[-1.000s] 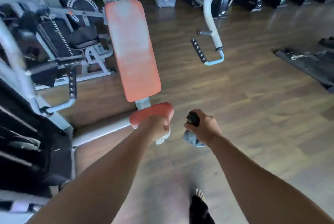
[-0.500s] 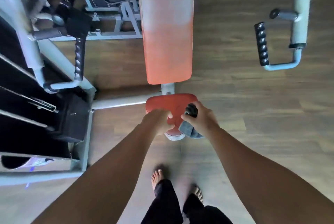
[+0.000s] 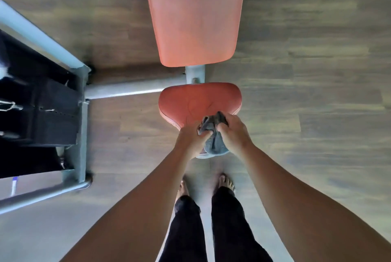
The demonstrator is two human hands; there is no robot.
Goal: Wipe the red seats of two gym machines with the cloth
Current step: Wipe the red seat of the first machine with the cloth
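A small red seat [image 3: 196,101] of a gym machine lies just in front of me, with a long red back pad [image 3: 194,14] beyond it. Over the seat's near edge both hands hold a bunched grey cloth [image 3: 213,139]. My left hand [image 3: 190,139] grips the cloth's left side with curled fingers. My right hand [image 3: 234,132] grips its right side and top. The hands and cloth hide the seat's near edge.
The machine's grey steel frame [image 3: 80,130] and a black weight stack [image 3: 38,113] stand at the left. A grey bar [image 3: 127,89] runs from the frame to the seat post. Wooden floor [image 3: 306,92] spreads to the right. My bare feet stand below the seat.
The view has tilted down and closed in on the seat. My left hand has moved off the seat edge onto the cloth, so both hands now hold it over the seat.
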